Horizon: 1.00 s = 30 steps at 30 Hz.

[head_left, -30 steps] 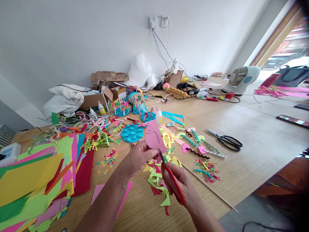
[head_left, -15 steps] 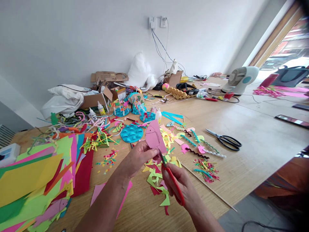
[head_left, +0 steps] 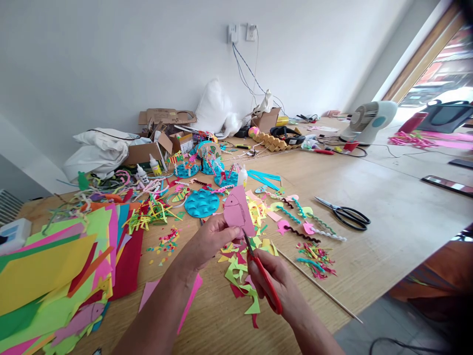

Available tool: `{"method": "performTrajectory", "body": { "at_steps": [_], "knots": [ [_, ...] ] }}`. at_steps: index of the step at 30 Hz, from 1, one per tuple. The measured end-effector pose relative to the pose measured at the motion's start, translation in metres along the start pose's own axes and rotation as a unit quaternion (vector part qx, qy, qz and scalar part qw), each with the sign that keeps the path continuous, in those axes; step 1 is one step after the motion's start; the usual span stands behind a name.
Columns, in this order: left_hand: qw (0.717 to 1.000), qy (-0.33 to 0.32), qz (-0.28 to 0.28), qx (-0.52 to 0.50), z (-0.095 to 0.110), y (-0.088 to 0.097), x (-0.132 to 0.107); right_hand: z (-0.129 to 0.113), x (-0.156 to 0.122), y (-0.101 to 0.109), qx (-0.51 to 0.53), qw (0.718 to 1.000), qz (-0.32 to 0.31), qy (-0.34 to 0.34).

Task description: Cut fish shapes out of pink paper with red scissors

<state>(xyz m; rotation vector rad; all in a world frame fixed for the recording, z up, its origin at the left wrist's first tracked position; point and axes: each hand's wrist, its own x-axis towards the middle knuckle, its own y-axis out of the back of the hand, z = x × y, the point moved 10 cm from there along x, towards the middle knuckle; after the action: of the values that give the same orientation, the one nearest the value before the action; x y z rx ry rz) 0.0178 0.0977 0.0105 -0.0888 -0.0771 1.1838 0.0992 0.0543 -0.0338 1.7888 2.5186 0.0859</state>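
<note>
One pink paper is pinched in your left hand; your right hand grips the red scissors, which touch the paper.

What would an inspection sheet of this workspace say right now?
Surface: wood-grain tabletop, heavily strewn on the left.
Job's things: pink paper bearing a drawn fish; red-handled scissors, blades at its lower part.
Clutter: coloured sheets, paper scraps, black-handled scissors, wooden stick.
Hands: left hand grips the paper; right hand grips the red-handled scissors.
Cables: cords hang from wall sockets; dark cable on the floor.
Surroundings: white wall behind, fan farther back.
</note>
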Motion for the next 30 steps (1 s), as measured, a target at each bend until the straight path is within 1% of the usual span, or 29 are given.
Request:
{"method": "performTrajectory", "body": {
  "at_steps": [6, 13, 17, 23, 30],
  "knots": [
    [1.0, -0.002, 0.003, 0.024, -0.0025, 0.0036, 0.0004, 0.0035, -0.0018, 0.0023, -0.03, 0.999, -0.005, 0.014],
    [0.999, -0.011, -0.007, 0.041, 0.0018, 0.0023, 0.0009, 0.0049, -0.0024, 0.0053, -0.083, 0.996, 0.001, 0.013],
    [0.999, -0.022, -0.013, 0.029, 0.0049, 0.0005, 0.0011, 0.0025, -0.0016, 0.0048, -0.086, 0.996, 0.006, 0.012],
    [0.999, -0.028, -0.035, 0.03, 0.005, -0.0027, 0.0007, 0.0007, -0.003, 0.0028, -0.073, 0.997, -0.003, 0.011],
    [0.998, -0.021, -0.025, 0.055, 0.0057, -0.0006, -0.0004, 0.0046, -0.0019, 0.0037, -0.076, 0.997, -0.008, 0.006]
  ]
}}
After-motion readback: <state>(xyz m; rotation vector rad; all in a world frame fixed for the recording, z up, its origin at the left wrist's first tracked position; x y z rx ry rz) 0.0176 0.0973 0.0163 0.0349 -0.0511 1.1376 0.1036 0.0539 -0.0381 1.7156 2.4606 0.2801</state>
